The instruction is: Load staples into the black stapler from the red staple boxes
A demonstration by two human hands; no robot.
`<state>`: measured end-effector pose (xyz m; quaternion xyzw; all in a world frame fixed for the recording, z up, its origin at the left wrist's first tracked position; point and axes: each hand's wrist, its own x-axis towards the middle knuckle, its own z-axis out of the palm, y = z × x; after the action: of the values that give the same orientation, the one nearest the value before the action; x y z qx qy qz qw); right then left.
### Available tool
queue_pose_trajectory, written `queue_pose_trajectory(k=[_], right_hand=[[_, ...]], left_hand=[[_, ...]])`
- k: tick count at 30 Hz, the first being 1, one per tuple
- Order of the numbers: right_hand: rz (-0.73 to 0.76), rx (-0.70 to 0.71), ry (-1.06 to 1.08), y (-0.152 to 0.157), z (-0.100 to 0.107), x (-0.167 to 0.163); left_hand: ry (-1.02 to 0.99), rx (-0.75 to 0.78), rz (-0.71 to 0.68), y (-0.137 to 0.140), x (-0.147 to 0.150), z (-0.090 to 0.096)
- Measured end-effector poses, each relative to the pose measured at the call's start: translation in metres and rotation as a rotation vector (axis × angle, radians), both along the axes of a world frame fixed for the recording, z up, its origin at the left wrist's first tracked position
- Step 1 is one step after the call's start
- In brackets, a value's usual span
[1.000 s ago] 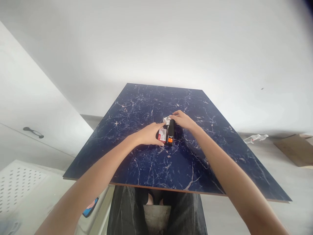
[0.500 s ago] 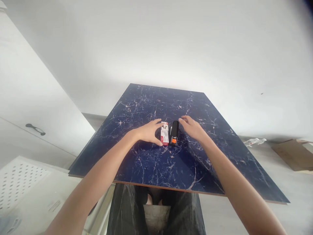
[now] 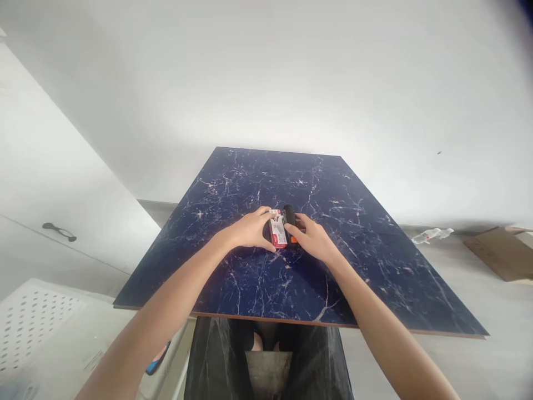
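Observation:
A small red-and-white box (image 3: 278, 235) lies on the dark blue marbled tabletop (image 3: 266, 294). My left hand (image 3: 251, 229) is curved around its left side, thumb at the near end and fingers at the far end. Directly right of the box is a black stapler (image 3: 288, 213) with an orange patch, its long side close against the box. My right hand (image 3: 311, 238) grips the stapler from the right, the thumb laid across its top. That hand covers much of the stapler and part of the orange patch.
A white cabinet with a dark handle (image 3: 59, 231) stands at the left. Below it is a pale perforated container (image 3: 33, 316). On the floor to the right lie a clear plastic item (image 3: 432, 235) and a cardboard box (image 3: 495, 253). A white wall rises behind the table.
My right hand has moved left and closed over the stapler, which it stood beside before. My left hand stays at the box. The view has shifted slightly.

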<state>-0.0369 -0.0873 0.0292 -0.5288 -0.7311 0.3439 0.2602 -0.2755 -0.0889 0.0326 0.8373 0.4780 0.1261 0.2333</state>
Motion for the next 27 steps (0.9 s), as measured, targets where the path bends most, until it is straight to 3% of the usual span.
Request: queue_pose_trajectory(k=[4,7,15,18,21,27], right_hand=[[-0.031,0.009,-0.085,-0.007,0.005,0.016],[-0.089,0.035,-0.175,-0.003,0.007,0.049],[-0.442,0.125,-0.371,0.057,0.005,0.192],[-0.494,0.121,-0.396,0.071,0.004,0.22],[-0.571,0.113,-0.45,0.077,0.002,0.223],[-0.722,0.14,-0.533,0.084,-0.005,0.207]], left_hand=[[-0.013,0.076,-0.037,0.013,0.01,-0.005],[-0.044,0.12,-0.087,0.039,0.046,-0.009],[-0.087,0.263,-0.18,0.128,0.24,-0.021],[-0.041,0.303,-0.183,0.148,0.287,-0.024],[0.004,0.334,-0.182,0.159,0.304,-0.029],[0.02,0.333,-0.177,0.152,0.303,-0.034]])
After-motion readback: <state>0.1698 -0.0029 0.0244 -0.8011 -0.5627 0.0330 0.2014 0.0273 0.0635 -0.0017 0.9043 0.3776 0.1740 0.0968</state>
